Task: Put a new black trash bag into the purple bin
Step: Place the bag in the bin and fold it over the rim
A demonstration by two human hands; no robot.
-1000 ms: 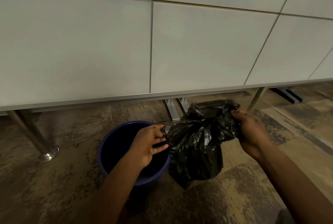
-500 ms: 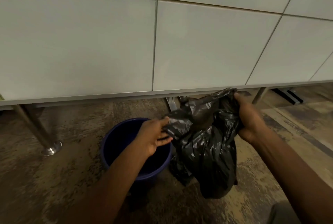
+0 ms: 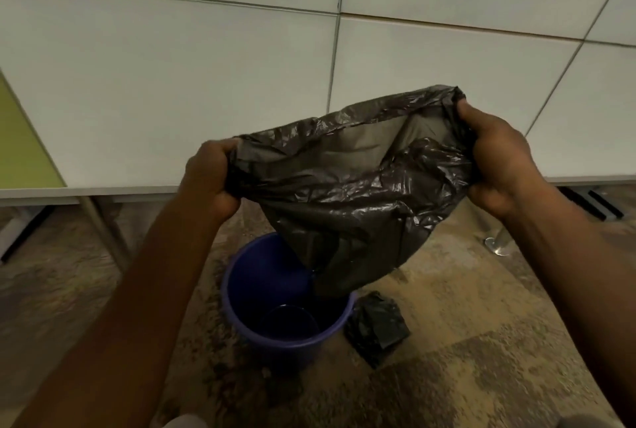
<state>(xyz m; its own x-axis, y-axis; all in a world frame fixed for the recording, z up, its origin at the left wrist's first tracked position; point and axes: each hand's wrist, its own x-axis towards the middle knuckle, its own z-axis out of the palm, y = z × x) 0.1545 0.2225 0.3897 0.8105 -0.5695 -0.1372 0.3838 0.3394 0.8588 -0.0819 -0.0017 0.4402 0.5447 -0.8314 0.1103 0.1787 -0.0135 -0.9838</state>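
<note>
A person's two hands stretch open the mouth of a black trash bag [image 3: 347, 200] above a purple bin [image 3: 275, 334] that stands upright on a mottled brown carpet floor [image 3: 481, 341]. The left hand [image 3: 211, 180] is clamped on the bag's left edge, and the right hand [image 3: 495, 159], held higher and well apart from it, is clenched around the bunched right edge. The bag hangs slack between them, its crumpled lower end dipping inside the bin's far right rim. The bin's interior is dark, with a round base visible at the bottom. Just beside the bin on the right, a folded wad of black plastic [image 3: 377, 328] lies on the floor. Behind the scene runs a wall of pale cabinet panels [image 3: 172, 83], raised off the floor on metal legs [image 3: 497, 245].
</note>
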